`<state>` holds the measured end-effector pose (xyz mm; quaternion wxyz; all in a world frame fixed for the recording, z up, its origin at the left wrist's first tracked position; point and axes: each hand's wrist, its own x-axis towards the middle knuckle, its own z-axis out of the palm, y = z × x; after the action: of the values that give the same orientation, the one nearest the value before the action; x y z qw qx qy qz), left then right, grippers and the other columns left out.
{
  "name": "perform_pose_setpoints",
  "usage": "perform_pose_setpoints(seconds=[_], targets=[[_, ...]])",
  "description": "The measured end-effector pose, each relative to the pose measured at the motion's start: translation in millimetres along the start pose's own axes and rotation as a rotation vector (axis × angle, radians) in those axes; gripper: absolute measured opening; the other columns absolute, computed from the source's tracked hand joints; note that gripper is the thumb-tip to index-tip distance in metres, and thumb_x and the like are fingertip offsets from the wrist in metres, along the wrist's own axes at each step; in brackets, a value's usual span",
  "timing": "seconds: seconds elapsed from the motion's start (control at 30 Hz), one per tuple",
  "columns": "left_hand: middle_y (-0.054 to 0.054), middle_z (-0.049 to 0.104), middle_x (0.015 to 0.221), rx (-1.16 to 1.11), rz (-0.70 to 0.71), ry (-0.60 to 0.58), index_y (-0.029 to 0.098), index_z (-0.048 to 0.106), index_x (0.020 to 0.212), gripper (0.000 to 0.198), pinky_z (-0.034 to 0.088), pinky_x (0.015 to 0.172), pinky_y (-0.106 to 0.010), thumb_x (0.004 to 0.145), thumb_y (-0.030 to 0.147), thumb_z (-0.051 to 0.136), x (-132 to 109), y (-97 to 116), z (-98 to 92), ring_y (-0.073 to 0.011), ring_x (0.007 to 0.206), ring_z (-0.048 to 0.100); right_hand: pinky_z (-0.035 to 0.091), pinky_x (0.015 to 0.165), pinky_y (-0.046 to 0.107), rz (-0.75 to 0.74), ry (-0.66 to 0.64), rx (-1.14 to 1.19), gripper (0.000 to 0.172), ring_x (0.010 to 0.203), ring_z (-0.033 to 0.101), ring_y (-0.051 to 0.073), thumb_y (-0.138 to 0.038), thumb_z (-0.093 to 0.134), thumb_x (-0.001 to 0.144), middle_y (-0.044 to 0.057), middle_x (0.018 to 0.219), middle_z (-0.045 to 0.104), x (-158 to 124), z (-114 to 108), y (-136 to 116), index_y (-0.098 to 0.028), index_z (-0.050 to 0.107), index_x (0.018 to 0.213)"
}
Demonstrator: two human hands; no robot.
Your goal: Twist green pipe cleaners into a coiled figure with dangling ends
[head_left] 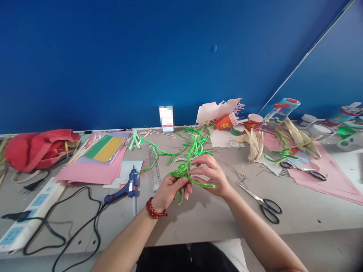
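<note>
A small figure of green pipe cleaners (182, 169), with a spiral coil on top and loose strands hanging out, is held above the table in front of me. My left hand (176, 186) has its thumb and fingers closed around the lower part of it. From the right, my right hand (211, 174) pinches at the figure's side, its fingertips against the pipe cleaner strands. One strand sticks out to the right beneath those fingers. Just behind my hands lies a tangled pile of green pipe cleaners (200, 141).
A blue glue gun (124, 189) with its cord and a power strip (34, 211) lie left. Open black-handled scissors (263, 206) rest right of my forearm, with more scissors (304, 170) beyond. A clear ruler (154, 170), a phone (166, 119), paper cups (228, 121) and pink paper (85, 172) surround the area.
</note>
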<state>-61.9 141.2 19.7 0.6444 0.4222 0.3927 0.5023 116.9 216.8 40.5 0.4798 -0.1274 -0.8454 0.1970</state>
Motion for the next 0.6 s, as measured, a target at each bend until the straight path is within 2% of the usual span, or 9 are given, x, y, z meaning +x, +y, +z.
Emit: perform_pose_setpoints(seconds=[0.13,0.3,0.6], targets=[[-0.006,0.069,0.063,0.024,0.055,0.017,0.012,0.068,0.072,0.04,0.047,0.052,-0.025,0.083,0.05,0.071,-0.3,-0.4,0.7,-0.0118,0.048,0.059,0.055,0.082,0.041,-0.05,-0.029,0.014,0.015,0.093,0.066,0.023,-0.019,0.065,0.091,0.008,0.1,0.075,2.4,-0.8,0.3,-0.024,0.069,0.105],[-0.007,0.068,0.058,0.096,0.152,0.017,0.011,0.068,0.064,0.046,0.049,0.05,-0.026,0.086,0.052,0.066,-0.5,4.3,5.4,-0.0139,0.046,0.06,0.056,0.083,0.043,-0.058,-0.07,0.085,0.02,0.095,0.067,0.025,-0.023,0.06,0.092,0.011,0.104,0.075,2.2,1.0,-2.6,-0.022,0.067,0.111],[-0.006,0.071,0.063,0.148,0.292,0.062,0.013,0.067,0.083,0.033,0.053,0.048,-0.027,0.089,0.046,0.065,-3.8,1.1,7.3,-0.0164,0.047,0.065,0.055,0.076,0.039,0.021,0.111,0.25,0.004,0.082,0.069,0.021,-0.023,0.065,0.092,0.006,0.085,0.074,-4.2,20.5,-2.5,-0.022,0.067,0.095]])
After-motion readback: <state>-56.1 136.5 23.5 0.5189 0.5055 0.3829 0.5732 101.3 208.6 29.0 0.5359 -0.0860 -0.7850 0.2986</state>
